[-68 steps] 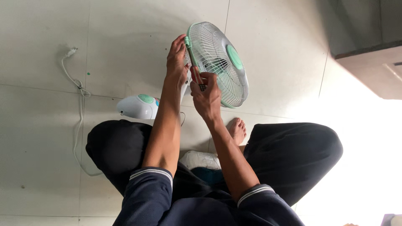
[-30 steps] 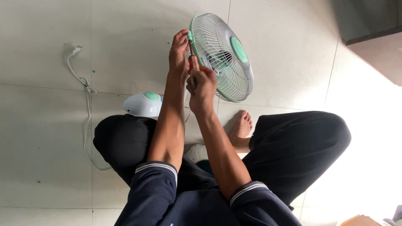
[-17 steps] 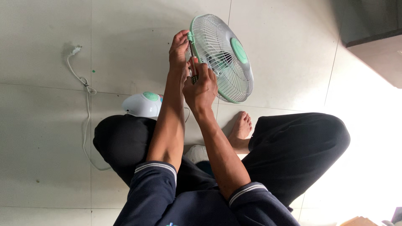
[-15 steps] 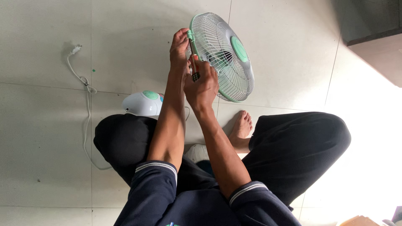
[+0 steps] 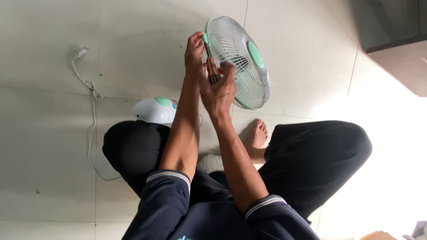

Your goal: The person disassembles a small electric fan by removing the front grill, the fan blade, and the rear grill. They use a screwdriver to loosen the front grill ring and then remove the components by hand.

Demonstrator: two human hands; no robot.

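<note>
Sitting cross-legged on the tiled floor (image 5: pixel 53 133), I am at work on a small desk fan in the upper middle of the frame. At far left, a white power cord (image 5: pixel 91 115) trails down the tiles, its plug (image 5: pixel 79 54) lying loose near the upper left, not in any socket. Just right of it, the fan base (image 5: pixel 155 111), white with a mint-green cap, lies on the floor beside my knee. Next comes my left hand (image 5: pixel 194 55), fingers closed on the mint-green rim at the back edge of the fan guard (image 5: pixel 238 62), steadying it in the air. Touching it, my right hand (image 5: pixel 219 89) is half open, fingers spread, with a screwdriver (image 5: pixel 212 73) pinched between thumb and palm, its tip pointing up toward a clip on the rim. The guard's white wire cage is whole, and its round green centre cap faces right. A bare foot (image 5: pixel 255 135) rests below. By my reading, the job is partway through: the front grille is not yet off, and the rim fastener is what I am working on.
</note>
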